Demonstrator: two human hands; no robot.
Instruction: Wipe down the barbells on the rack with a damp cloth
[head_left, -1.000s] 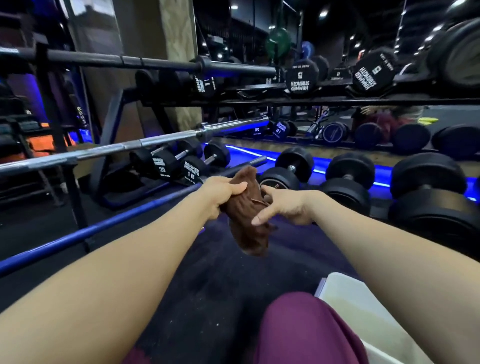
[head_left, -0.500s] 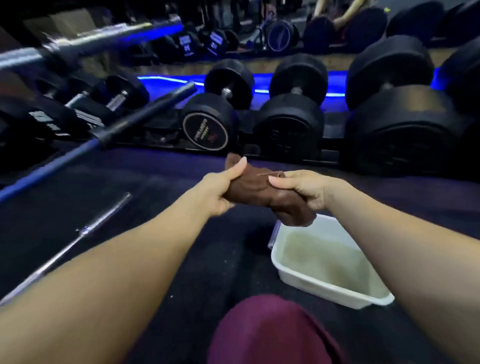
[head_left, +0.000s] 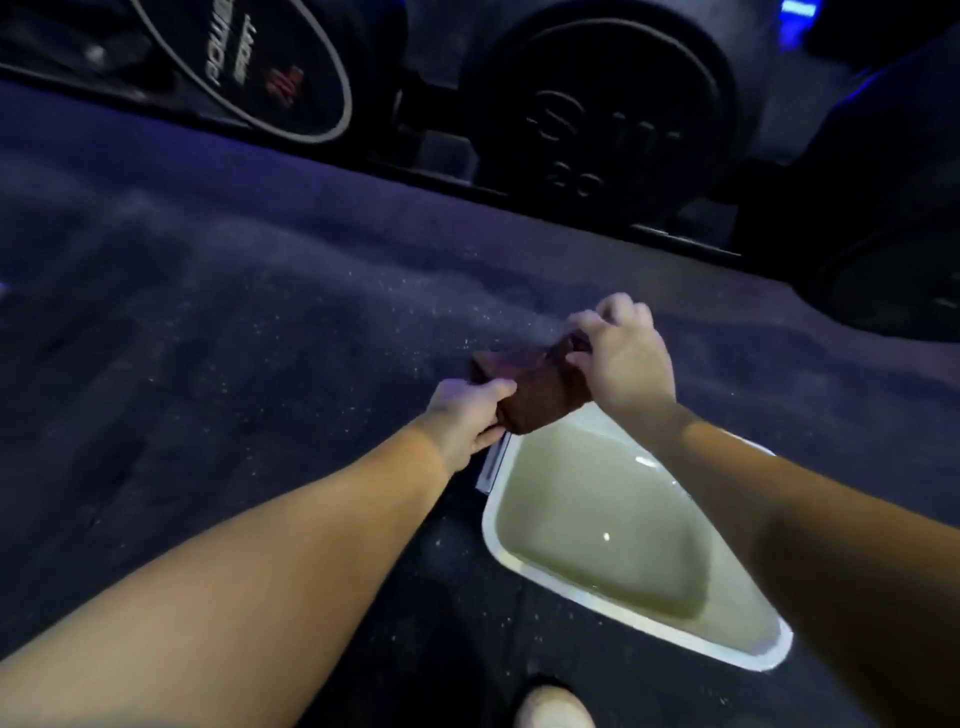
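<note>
**Cloth held over the water basin**

Gripping a brown cloth (head_left: 530, 389) from both ends, the person held it just above the far corner of a white basin (head_left: 644, 626). The left hand (head_left: 467, 421) had its thumb laid over the near-left end of the cloth and its fingers curled beneath, clamping the fabric. The right hand (head_left: 621, 358) pinched the far-right end between thumb and bent fingers, its knuckles raised. The cloth stretched in a bunched, twisted band between the two hands, its lower edge hanging over the basin's rim; whether it touched the rim could not be told.

The basin sat on a dark speckled floor (head_left: 234, 322) and held cloudy, pale water (head_left: 597, 519) that caught small glints of light. Both bare forearms reached forward from the lower edge of the view, the right one crossing over the basin's right side.

Beyond the hands, black dumbbells lay in a row along the floor's far edge: one with a ringed end face and white lettering (head_left: 249, 62), another with raised numerals (head_left: 602, 119). A pale shoe tip (head_left: 553, 709) showed at the bottom.
</note>
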